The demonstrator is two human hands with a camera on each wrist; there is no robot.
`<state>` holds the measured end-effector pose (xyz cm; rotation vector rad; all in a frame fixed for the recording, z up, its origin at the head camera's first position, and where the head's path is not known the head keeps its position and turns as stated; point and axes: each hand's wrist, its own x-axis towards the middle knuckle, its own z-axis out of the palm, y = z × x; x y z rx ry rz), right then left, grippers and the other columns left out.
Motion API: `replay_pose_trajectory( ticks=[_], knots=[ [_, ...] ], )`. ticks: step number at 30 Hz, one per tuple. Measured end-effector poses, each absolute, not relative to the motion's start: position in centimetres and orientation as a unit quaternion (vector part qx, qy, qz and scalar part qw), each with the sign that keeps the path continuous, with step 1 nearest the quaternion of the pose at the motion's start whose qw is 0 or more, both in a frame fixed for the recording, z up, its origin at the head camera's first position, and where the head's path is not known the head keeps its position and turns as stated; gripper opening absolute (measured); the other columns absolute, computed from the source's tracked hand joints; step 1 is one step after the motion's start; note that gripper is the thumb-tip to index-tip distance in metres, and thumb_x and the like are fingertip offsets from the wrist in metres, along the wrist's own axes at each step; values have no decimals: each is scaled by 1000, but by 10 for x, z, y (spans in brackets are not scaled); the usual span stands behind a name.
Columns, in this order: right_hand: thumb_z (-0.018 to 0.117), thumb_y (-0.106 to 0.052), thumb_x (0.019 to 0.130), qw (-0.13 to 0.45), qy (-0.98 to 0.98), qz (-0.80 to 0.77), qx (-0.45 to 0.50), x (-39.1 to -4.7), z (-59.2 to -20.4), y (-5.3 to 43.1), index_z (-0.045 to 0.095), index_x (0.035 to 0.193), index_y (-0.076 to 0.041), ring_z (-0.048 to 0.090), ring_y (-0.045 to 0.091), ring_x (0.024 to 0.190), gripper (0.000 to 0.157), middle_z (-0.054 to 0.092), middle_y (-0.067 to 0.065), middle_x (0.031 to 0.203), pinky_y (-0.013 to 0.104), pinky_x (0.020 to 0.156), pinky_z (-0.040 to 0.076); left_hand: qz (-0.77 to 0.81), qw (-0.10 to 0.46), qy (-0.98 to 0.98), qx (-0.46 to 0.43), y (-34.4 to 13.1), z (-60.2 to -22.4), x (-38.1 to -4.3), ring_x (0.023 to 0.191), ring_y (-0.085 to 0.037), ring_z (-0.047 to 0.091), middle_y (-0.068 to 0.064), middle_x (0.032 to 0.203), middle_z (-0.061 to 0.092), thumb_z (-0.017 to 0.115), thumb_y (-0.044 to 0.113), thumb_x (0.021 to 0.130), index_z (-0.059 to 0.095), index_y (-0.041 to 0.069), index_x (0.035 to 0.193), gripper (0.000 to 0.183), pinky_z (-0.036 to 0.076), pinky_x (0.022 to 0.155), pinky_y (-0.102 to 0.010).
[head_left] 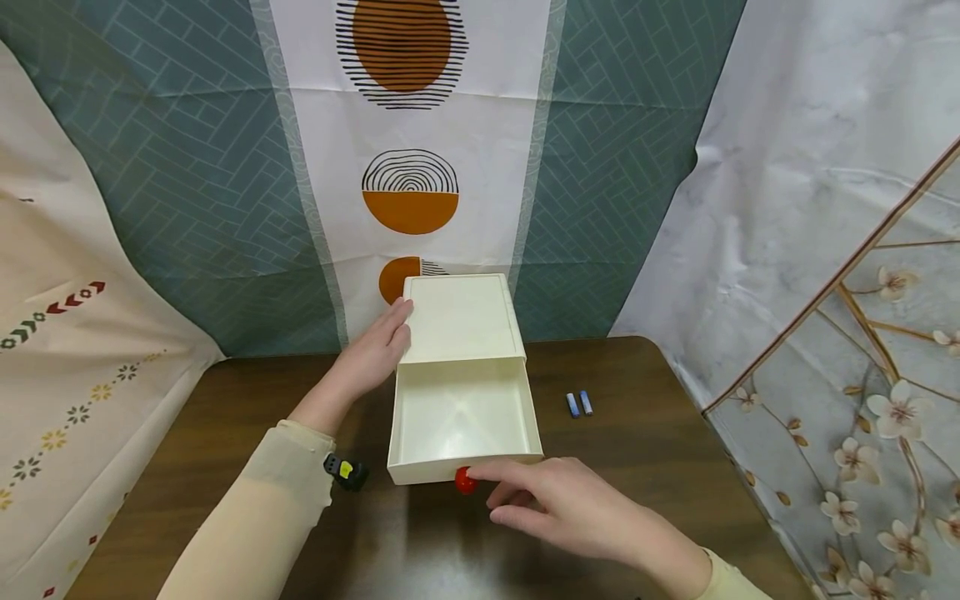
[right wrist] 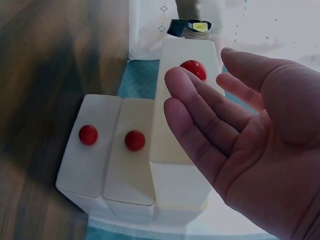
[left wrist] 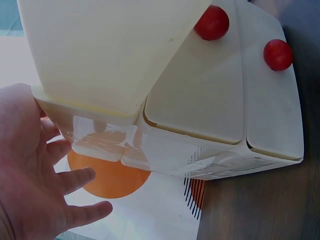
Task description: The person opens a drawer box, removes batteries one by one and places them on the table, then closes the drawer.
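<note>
A small off-white drawer cabinet [head_left: 465, 317] stands on the table. Its top drawer [head_left: 426, 474] is pulled out, and the inside shows bare. My left hand [head_left: 372, 350] rests against the cabinet's left side near the top, fingers extended; in the left wrist view they are spread. At the drawer front is my right hand [head_left: 566, 508], its index finger at the red knob [head_left: 462, 485]. The right wrist view shows thumb and fingers apart, with nothing gripped. Below, two lower drawers [right wrist: 87, 165] with red knobs [right wrist: 135, 140] are closed.
Two small blue-and-white cylinders [head_left: 579, 403], apparently batteries, lie right of the cabinet on the dark wooden table [head_left: 637, 450]. A patterned cloth [head_left: 480, 158] hangs close behind the cabinet. Other cloths hang at both sides. A black device [head_left: 347, 472] sits at the left wrist.
</note>
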<state>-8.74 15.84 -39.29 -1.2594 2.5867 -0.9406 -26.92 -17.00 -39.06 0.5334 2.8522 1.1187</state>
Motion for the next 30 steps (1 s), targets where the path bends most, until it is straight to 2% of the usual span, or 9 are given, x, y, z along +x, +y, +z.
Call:
replay_pose_trajectory(
  ticks=[11,19,25,30],
  knots=[
    [69,-27,112,51,849,-302,-431,-92,-402,152,58,159,-30,71,-7,112,48,72,-20,135,20,86,56,358,14,918,172,-169,-390,-268,170,-31,10,-7,186,9,28,40,120,21,11,178,65,12,135,-58],
    [70,-25,111,51,843,-314,-433,-94,-408,148,59,158,-28,72,0,116,48,68,-16,145,29,94,60,362,14,916,173,-170,-391,-267,170,-30,11,-6,185,10,28,40,120,21,11,178,65,13,135,-57],
    [72,-23,110,48,840,-321,-436,-96,-413,145,59,157,-25,74,1,114,49,70,-13,142,26,98,59,364,15,915,172,-169,-392,-267,170,-31,11,-6,186,9,29,41,120,21,11,178,65,13,135,-58],
    [73,-23,110,40,842,-316,-436,-98,-415,142,61,155,-25,72,-6,106,47,71,-13,137,24,98,58,359,15,918,171,-169,-392,-268,170,-30,10,-6,186,9,28,40,120,21,11,178,65,13,135,-57]
  ],
)
